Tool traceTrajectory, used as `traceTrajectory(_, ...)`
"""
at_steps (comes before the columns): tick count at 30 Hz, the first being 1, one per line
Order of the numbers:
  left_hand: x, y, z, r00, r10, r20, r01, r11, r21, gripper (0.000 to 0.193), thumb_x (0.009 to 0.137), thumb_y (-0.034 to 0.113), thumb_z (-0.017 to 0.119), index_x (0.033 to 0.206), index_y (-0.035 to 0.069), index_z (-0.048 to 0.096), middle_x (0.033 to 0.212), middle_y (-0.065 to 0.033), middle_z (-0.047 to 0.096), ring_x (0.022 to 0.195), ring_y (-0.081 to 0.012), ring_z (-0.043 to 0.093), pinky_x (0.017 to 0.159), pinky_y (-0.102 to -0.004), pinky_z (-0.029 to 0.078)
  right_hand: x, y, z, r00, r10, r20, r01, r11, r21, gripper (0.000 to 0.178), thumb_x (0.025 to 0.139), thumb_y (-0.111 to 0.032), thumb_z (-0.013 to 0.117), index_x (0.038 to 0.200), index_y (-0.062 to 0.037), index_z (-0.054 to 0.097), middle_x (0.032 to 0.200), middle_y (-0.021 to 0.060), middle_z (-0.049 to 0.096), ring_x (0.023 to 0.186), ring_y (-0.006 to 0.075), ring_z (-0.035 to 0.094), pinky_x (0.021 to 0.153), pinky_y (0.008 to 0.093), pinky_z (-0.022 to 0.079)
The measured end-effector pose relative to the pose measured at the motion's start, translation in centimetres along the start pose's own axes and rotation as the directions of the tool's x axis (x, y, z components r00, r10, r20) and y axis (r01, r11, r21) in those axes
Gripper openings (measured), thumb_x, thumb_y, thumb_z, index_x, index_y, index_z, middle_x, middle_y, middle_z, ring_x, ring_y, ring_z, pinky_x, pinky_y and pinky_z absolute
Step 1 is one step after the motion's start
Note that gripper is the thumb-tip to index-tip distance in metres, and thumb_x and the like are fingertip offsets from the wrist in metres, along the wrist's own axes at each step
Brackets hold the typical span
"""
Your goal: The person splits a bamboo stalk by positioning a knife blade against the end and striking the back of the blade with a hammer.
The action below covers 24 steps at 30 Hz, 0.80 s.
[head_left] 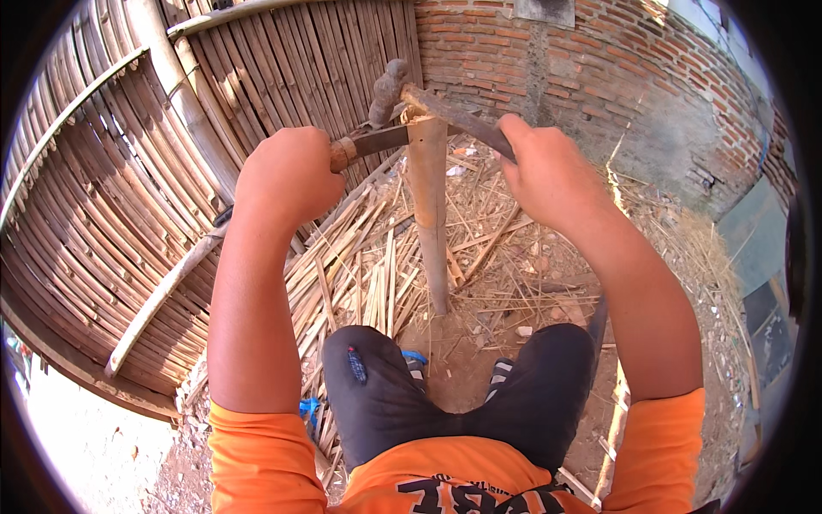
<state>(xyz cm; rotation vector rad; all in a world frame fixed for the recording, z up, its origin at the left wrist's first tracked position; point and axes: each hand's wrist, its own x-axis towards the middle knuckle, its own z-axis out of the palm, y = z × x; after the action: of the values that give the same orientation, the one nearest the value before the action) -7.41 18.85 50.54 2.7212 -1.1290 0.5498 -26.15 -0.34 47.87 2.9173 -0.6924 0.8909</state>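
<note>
My left hand [291, 176] is closed round the wooden handle of a large knife [383, 140]. Its dark blade lies across the upper end of an upright bamboo pole [428, 184], and the wood looks splintered there. From the other side, my right hand [548, 171] grips the handle of a hammer [454, 111]. The hammer's rounded metal head is above the blade, just left of the pole's top. Whether the head touches the blade I cannot tell. The pole's lower end rests on the ground in front of my knees.
Split bamboo strips [368, 265] lie heaped on the ground left of the pole, with straw and debris around. A bamboo slat wall [111, 214] rises on the left, a brick wall [591, 77] at the back. Grey panels [758, 231] lean at the right.
</note>
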Motion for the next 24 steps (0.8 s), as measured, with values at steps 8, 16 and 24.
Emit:
traceTrajectory(8, 0.5, 0.2, 0.2, 1.0, -0.022, 0.016, 0.022, 1.0, -0.014, 0.02, 0.078, 0.015, 0.071, 0.09, -0.001, 0.072, 0.087, -0.0216, 0.072, 0.089, -0.0392, 0.07, 0.082, -0.0465, 0.056, 0.1, -0.8, 0.6, 0.993, 0.085, -0.086, -0.077, 0.992, 0.101, 0.021, 0.099, -0.019, 0.062, 0.105, 0.0011, 0.059, 0.083, 0.0224, 0.069, 0.082, 0.0411, 0.07, 0.074, 0.0523, 0.054)
traceTrajectory(16, 0.9, 0.6, 0.8, 0.998, -0.047, 0.036, 0.048, 0.999, -0.024, 0.021, 0.078, 0.014, 0.07, 0.092, 0.0, 0.072, 0.09, -0.021, 0.073, 0.091, -0.0384, 0.07, 0.082, -0.0465, 0.055, 1.2, 0.2, -1.4, 0.961, 0.196, -0.196, -0.137, 0.951, 0.279, 0.022, 0.101, -0.02, 0.06, 0.107, 0.0016, 0.058, 0.085, 0.0229, 0.069, 0.082, 0.0416, 0.07, 0.073, 0.0512, 0.055)
traceTrajectory(24, 0.7, -0.2, 1.2, 0.998, -0.052, 0.035, 0.053, 0.999, -0.01, 0.02, 0.079, 0.014, 0.069, 0.093, 0.0, 0.072, 0.089, -0.0207, 0.073, 0.091, -0.0379, 0.071, 0.083, -0.0458, 0.056, 0.5, 0.0, -2.4, 0.996, 0.086, 0.026, -0.087, 0.995, 0.037, 0.021, 0.102, -0.017, 0.057, 0.112, 0.002, 0.057, 0.09, 0.0226, 0.07, 0.089, 0.0418, 0.071, 0.078, 0.0519, 0.055)
